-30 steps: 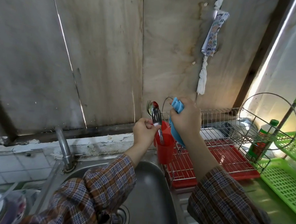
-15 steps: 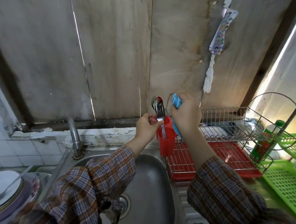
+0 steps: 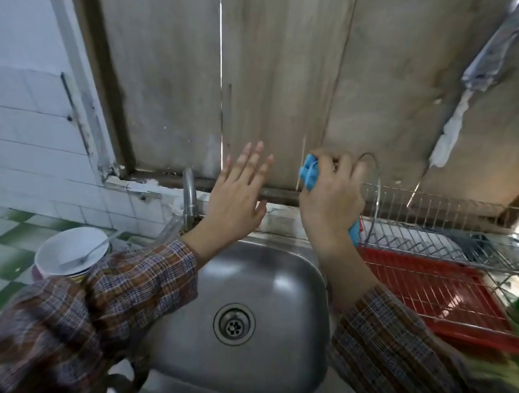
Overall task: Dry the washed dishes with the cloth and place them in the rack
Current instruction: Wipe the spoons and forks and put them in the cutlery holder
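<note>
My right hand (image 3: 330,197) grips a bunched blue cloth (image 3: 309,172) above the right rim of the sink, beside the left end of the wire dish rack (image 3: 436,235). The rack stands on a red drip tray (image 3: 439,296). My left hand (image 3: 237,195) hovers over the back of the sink with its fingers spread straight, holding nothing. At the far left a white bowl (image 3: 69,246) with a spoon (image 3: 87,255) in it tops a stack of dishes. The red cutlery cup is hidden behind my right hand.
A steel sink (image 3: 256,286) with a round drain (image 3: 234,324) fills the middle. The tap (image 3: 189,192) rises at its back left. Wooden boards close the back, white tiles the left wall. A green checked counter (image 3: 0,243) lies at the left.
My left hand has let go of the spoon and fork it held at the red cup and moved left, fingers now spread. The view has swung left and down; my right hand still grips the cloth.
</note>
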A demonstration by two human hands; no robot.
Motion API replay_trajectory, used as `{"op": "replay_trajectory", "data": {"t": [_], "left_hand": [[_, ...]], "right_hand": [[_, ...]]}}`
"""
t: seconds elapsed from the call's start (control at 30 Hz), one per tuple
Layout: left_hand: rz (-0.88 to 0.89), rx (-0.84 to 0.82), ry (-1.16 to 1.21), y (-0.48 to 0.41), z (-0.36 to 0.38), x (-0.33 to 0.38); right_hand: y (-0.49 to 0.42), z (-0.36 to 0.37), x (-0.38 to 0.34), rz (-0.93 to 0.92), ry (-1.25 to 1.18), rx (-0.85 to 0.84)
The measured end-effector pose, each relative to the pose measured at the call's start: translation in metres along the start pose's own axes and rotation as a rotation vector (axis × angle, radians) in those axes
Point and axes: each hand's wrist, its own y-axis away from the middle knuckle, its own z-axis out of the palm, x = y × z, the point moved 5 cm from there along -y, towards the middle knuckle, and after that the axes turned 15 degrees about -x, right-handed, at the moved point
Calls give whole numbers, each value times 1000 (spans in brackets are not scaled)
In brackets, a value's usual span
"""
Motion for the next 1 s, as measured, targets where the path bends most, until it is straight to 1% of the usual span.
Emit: {"op": "replay_trajectory", "data": {"t": [0.07, 0.17, 0.23, 0.33, 0.43, 0.5, 0.6, 0.73, 0.83, 1.0], "left_hand": [[-61, -43, -76, 16, 2, -28], [-139, -78, -120, 46, 7, -73], [-202, -97, -104, 68, 10, -105], [-274, -65, -52, 103, 13, -155], [-217, 30, 32, 137, 17, -206], [-188, 94, 71, 157, 22, -241], [-255, 83, 150, 179, 39, -297], [-344, -60, 262, 195, 77, -357], [-359, -244, 367, 201, 112, -390], [-371, -529, 408, 206, 161, -424]], "right_hand": [[1, 12, -26, -58, -121, -59], [6, 39, -66, -151, -305, -151], [13, 58, -95, -203, -406, -207], [29, 89, -144, -267, -522, -315], [45, 119, -198, -334, -579, -456], [54, 142, -233, -377, -581, -587], [69, 179, -282, -440, -565, -750], [90, 237, -336, -468, -526, -885], [104, 280, -363, -467, -441, -980], [121, 322, -384, -453, -271, -1137]]}}
